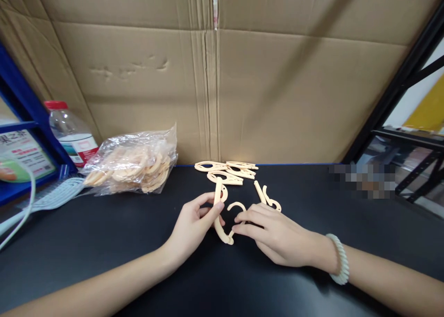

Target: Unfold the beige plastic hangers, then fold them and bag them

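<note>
My left hand (189, 227) is closed on a cream plastic folding hanger (220, 231), pinching one arm that stands upright between thumb and fingers. A curved hook (237, 204) rises on its right side, and the fingertips of my right hand (279, 236) are pinched on it. How the parts join is partly covered by my fingers. Just beyond my right hand lie a loose straight hanger arm (259, 192) and a loose hook piece (274, 204). Several folded hangers (225, 177) rest farther back on the table, near the cardboard.
A clear plastic bag (138, 162) of similar parts lies at the left on the black table (138, 284). Behind it are a red-capped bottle (71, 134) and a blue shelf (17, 125). A pale-blue slotted paddle (62, 192) lies nearby. Cardboard (294, 90) walls the back.
</note>
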Demonstrator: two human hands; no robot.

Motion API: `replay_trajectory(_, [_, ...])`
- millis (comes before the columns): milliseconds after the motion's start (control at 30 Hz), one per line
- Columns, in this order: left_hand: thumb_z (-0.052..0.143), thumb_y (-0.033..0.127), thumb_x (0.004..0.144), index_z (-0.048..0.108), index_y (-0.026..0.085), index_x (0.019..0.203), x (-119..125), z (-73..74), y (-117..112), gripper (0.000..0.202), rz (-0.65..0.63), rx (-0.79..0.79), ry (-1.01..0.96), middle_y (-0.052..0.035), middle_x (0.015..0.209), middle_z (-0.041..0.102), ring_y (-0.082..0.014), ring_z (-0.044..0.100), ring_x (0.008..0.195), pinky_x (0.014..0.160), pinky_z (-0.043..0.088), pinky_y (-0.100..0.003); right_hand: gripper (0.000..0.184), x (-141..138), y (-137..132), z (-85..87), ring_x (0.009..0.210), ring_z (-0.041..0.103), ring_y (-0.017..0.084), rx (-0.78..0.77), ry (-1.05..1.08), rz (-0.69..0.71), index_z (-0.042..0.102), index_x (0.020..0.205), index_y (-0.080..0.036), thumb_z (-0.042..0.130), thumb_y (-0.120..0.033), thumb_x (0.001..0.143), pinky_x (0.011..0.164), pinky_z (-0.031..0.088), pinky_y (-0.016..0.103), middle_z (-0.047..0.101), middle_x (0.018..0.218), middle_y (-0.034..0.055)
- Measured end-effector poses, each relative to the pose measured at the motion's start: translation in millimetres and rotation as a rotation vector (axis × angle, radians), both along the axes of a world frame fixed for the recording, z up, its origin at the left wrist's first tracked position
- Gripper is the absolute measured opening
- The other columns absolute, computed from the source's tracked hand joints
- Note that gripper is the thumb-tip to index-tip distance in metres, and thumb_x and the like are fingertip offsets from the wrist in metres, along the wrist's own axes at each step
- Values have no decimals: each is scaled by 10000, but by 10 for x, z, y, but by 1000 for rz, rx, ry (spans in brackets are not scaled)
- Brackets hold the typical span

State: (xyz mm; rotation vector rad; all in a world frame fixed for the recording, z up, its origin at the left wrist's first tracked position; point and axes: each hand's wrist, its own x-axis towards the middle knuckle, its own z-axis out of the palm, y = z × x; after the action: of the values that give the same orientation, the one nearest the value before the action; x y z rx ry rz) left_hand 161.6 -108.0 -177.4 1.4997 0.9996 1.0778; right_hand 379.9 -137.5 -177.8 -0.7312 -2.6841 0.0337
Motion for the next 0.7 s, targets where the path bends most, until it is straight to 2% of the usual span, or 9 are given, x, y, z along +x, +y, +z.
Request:
replay_trajectory(100, [670,389,807,682,162,1004,-7,-2,4,301,2,60,28,-25,824,648,-143,628,584,559,532,-245,438,-6,-24,-3,1015,531,187,-123,198,-35,571,1213,-190,435,-18,835,888,480,354,515,1253,122])
replay_trajectory(200, [656,362,829,717,199,1029,-22,-20,4,265,-5,156,63,-5,811,582,-128,617,581,549,517,-230,485,-17,-35,-1,1210,463,216,-323,427,-99,490,1320,-242,511,-104,856,941,464,377,384,1421,125])
replay_trajectory(267, [647,352,844,726,232,1062,-30,-36,0,261,-8,214,98,5,790,544,-122,608,579,534,511,-218,537,-22,-22,-8,1336,363,230,-526,541,-64,422,1382,-272,548,-166,871,973,446,392,318,1501,108])
replay_trajectory(367, [634,357,856,731,254,1077,-36,-57,-9,262,-19,264,135,3,784,535,-120,586,575,520,513,-217,517,-30,13,-22,1361,356,226,-780,663,35,420,1390,-277,565,-240,896,1024,401,429,378,1490,101])
replay_trajectory(433, [628,362,860,731,246,1073,-38,-65,-14,264,-9,288,146,1,775,535,-123,577,582,516,508,-215,468,-36,34,-24,1320,414,230,-852,721,39,480,1353,-261,585,-278,897,1038,384,444,439,1450,106])
replay_trajectory(567, [574,355,897,689,227,1125,-46,-64,-14,286,-5,317,171,0,799,530,-105,569,538,484,476,-206,372,-47,59,-19,1168,546,217,-908,930,-67,590,1219,-222,641,-332,867,994,432,403,576,1289,106])
replay_trajectory(633, [531,341,923,663,217,1143,-49,-62,-11,285,-2,349,224,6,796,503,-96,557,518,479,464,-206,340,-53,70,-22,1073,596,199,-930,1030,-141,593,1154,-204,662,-347,853,918,478,351,628,1139,91])
replay_trajectory(700, [486,317,946,644,206,1144,-49,-64,-10,277,4,412,304,7,796,487,-98,550,531,505,465,-215,328,-62,80,-32,880,646,164,-950,1097,-206,559,1109,-198,667,-370,850,760,516,291,630,996,59])
